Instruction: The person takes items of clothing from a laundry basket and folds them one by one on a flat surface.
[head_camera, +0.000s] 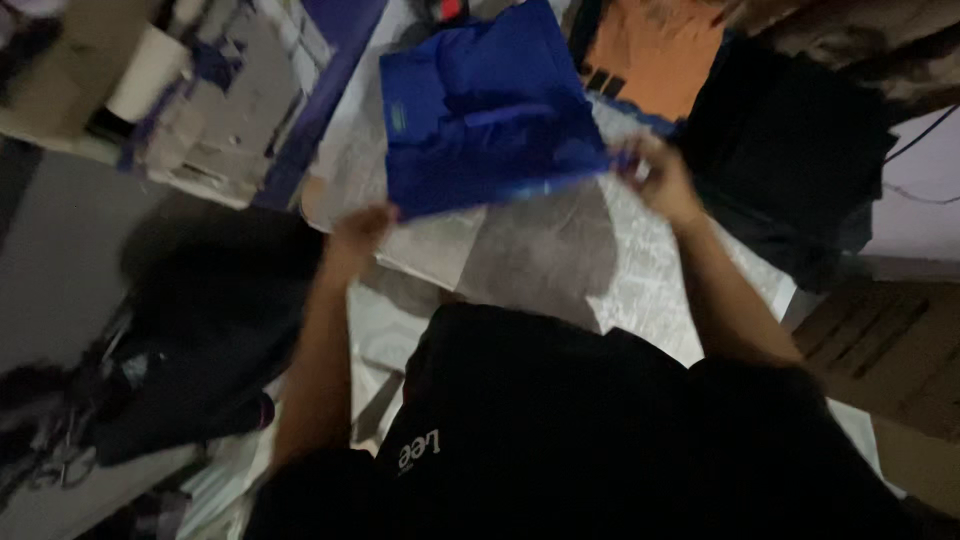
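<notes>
Table (640, 270): pale, patterned cover, lying creased; it carries everything I log below.
Black pile (790, 160): dark cloth heaped at the table's right end, near the right hand.
Blue shirt (480, 110): folded, held up over the table between both hands, its near edge hanging free. I see motion blur along that edge.
Orange cloth (655, 50): lies behind the shirt, partly hidden by it.
Left hand (360, 230): clenched on the shirt's lower left corner.
Right hand (650, 175): pinching the lower right corner, fingers closed on the fabric.
Risk 1: I judge the fold may fall open, since only two corners are gripped and the middle sags.
Risk 2: a corner may slip out if the pull is uneven, dropping the shirt skewed onto the creased cover.
Risk 3: the shirt may catch the black pile, which sits close on the right.
Room: dim; boxes (210, 90) stacked at far left, a dark bag (190, 330) on the floor beside the table. The rest is too blurred for me to tell.
</notes>
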